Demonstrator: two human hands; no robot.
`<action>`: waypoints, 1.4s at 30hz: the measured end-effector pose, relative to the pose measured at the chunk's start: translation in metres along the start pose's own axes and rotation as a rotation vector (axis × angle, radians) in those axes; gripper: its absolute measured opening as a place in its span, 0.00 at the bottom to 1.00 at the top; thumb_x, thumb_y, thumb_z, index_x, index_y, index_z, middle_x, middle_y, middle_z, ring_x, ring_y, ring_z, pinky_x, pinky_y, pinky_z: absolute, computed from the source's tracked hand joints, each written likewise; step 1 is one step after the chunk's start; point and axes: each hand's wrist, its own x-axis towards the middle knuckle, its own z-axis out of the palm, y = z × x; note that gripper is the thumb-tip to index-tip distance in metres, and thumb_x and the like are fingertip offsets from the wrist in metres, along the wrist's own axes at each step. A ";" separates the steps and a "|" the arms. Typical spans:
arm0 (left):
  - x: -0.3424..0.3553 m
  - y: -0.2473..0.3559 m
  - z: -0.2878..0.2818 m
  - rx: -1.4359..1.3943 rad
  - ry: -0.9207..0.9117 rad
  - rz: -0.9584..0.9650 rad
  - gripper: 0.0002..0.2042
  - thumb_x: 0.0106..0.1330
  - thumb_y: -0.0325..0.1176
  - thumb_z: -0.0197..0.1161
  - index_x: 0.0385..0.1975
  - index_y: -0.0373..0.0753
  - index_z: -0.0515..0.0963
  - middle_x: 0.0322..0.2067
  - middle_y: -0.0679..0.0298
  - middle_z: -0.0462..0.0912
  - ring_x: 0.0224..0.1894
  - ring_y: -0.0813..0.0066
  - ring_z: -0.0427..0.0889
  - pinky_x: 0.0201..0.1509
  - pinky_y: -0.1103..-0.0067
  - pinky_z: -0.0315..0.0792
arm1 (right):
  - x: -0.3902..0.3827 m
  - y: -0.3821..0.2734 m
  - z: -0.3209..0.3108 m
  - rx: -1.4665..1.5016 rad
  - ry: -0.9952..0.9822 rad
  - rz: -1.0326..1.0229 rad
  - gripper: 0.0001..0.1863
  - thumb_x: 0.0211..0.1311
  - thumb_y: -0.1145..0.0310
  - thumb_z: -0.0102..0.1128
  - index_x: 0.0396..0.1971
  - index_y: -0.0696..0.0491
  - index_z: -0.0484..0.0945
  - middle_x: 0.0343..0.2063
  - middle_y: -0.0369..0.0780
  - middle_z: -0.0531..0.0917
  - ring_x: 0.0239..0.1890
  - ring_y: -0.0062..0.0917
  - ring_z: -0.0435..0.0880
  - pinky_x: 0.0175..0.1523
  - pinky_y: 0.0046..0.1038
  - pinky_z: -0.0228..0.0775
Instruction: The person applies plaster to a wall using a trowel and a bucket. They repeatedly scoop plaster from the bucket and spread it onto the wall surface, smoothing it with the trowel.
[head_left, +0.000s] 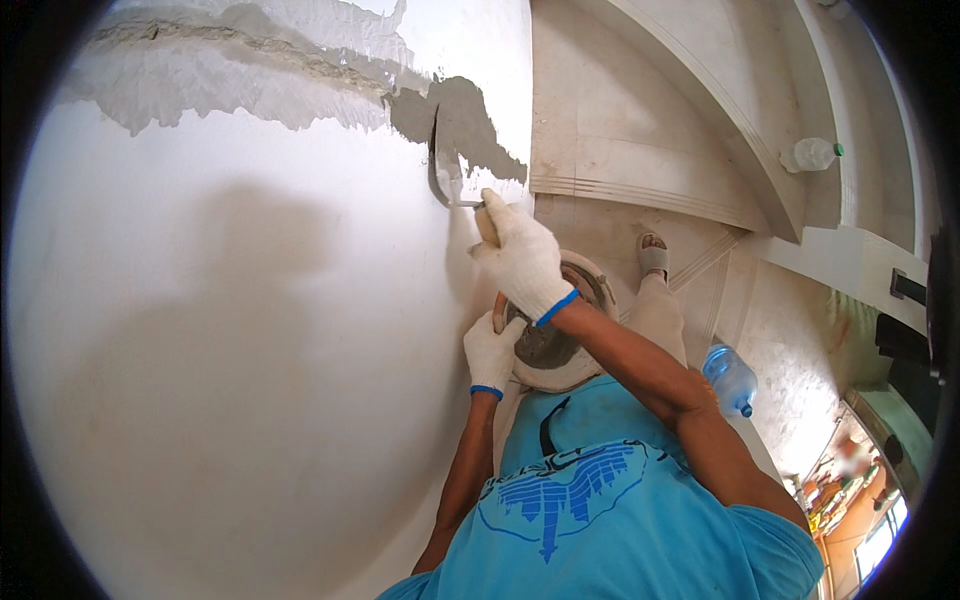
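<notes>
My right hand point(524, 256), in a white knit glove with a blue cuff, is closed round the handle of a trowel point(447, 168). The trowel's metal blade lies against the white wall point(330, 400), at the edge of a dark wet mortar patch point(465, 118). Below it, my left hand point(492, 353), gloved alike, grips the rim of a round bucket point(562, 380). Grey mortar point(545, 346) shows inside the bucket, partly hidden by my right hand and forearm.
Lighter grey plaster point(250, 85) runs along a rough crack at upper left. Pale curved steps point(690, 90) rise at upper right, bearing a clear bottle with a green cap point(812, 154). A large blue water bottle point(730, 380) lies beside my right arm. My sandalled foot point(653, 257) rests beyond the bucket.
</notes>
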 end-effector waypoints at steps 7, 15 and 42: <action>0.010 -0.044 0.012 -0.053 0.058 0.130 0.16 0.64 0.39 0.72 0.36 0.28 0.84 0.27 0.54 0.84 0.29 0.66 0.82 0.40 0.69 0.76 | -0.036 -0.019 -0.019 0.011 -0.086 -0.091 0.41 0.56 0.65 0.74 0.71 0.52 0.71 0.43 0.48 0.83 0.45 0.47 0.86 0.49 0.44 0.80; -0.006 0.001 0.000 -0.029 0.005 -0.016 0.16 0.63 0.38 0.73 0.30 0.29 0.80 0.24 0.64 0.78 0.28 0.75 0.73 0.36 0.71 0.71 | -0.006 0.003 0.002 0.142 0.070 -0.056 0.40 0.54 0.66 0.75 0.70 0.52 0.73 0.46 0.49 0.84 0.48 0.48 0.86 0.54 0.41 0.79; 0.006 -0.046 0.012 -0.048 0.058 0.138 0.15 0.63 0.36 0.73 0.37 0.28 0.84 0.28 0.56 0.85 0.31 0.71 0.82 0.40 0.71 0.76 | -0.043 -0.007 -0.026 0.098 -0.077 -0.194 0.42 0.53 0.66 0.76 0.71 0.49 0.72 0.43 0.47 0.82 0.45 0.46 0.85 0.49 0.41 0.79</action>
